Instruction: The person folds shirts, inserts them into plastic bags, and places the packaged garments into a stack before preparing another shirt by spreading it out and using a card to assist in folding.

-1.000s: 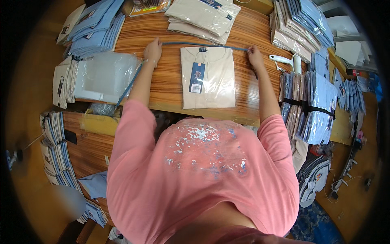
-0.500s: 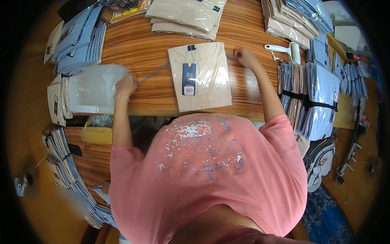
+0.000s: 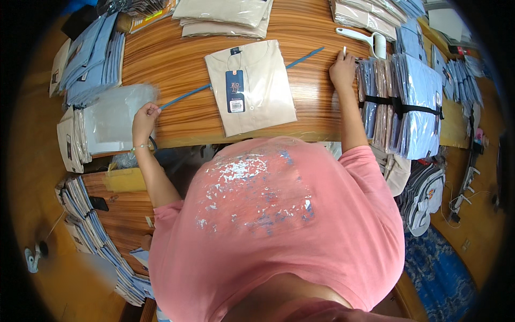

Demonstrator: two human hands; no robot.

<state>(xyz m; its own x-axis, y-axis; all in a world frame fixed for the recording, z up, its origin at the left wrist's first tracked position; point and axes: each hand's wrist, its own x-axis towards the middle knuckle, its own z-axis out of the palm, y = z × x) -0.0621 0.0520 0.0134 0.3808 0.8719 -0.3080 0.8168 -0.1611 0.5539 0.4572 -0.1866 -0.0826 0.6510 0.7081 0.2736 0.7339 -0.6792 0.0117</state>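
A folded beige shirt point(image 3: 263, 91) in a clear bag lies on the table in front of me, with a navy hang tag point(image 3: 235, 91) on its front. A narrow blue strip point(image 3: 185, 96) passes beneath the shirt and shows on both sides of it. My left hand point(image 3: 144, 124) pinches the strip's left end. Its right end lies loose on the wood. Farther right, my right hand point(image 3: 343, 72) is closed around a small slim tool with a white end point(image 3: 345, 51), mostly hidden by the fingers. A white lint roller point(image 3: 378, 45) lies just beyond that hand.
Clear plastic sheets point(image 3: 120, 118) lie by my left hand. Bagged beige shirts point(image 3: 222, 16) are stacked at the back, blue ones point(image 3: 91, 53) at the far left. A strapped bundle of bagged shirts point(image 3: 418, 102) stands at the right. The table's front edge point(image 3: 188, 140) runs before me.
My right hand has let go of the strip's right end, moved right and taken hold of the small tool. My left hand has shifted left and nearer, keeping the strip.
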